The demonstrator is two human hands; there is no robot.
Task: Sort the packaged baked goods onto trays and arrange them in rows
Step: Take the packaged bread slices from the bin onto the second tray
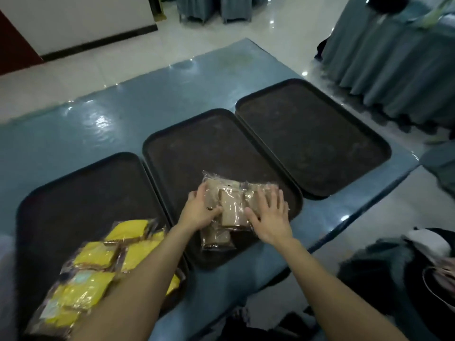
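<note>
- Table (98, 124), blue-grey with a glossy cover, ran from lower left to right of centre in the frame. Pale tiled floor (98, 70) lay beyond it, and draped tables (394, 70) stood at upper right.
- Three dark trays sat side by side on the table, long edges touching or nearly so.
- Right tray (312, 134), right of centre: nothing on it.
- Middle tray (197, 148), centre: far half bare, goods only at its near end.
- Left tray (73, 193), lower left: bare apart from a heap at its near end.
- Yellow packets (98, 267), clear-wrapped, lay heaped and overlapping on the left tray. They were not in rows, and the left forearm hid part of the heap.
- Brown packets (229, 205), clear-wrapped, lay clustered on the middle tray, some overlapping. At least three; exact count unclear. There was a rough line at best.
- Left hand (199, 210) was on the cluster's left side, fingers curled over a packet's edge and thumb laid across its top.
- Right hand (270, 217) lay flat on the right-hand packet, fingers spread and pressing down.
- Judged progress: early. Sorting by kind looked under way, yellow to the left tray and brown to the middle. Row arranging was barely begun. Left to do: space out the brown ones, lay out the yellow heap, and use the right tray if a third kind turns up.
</note>
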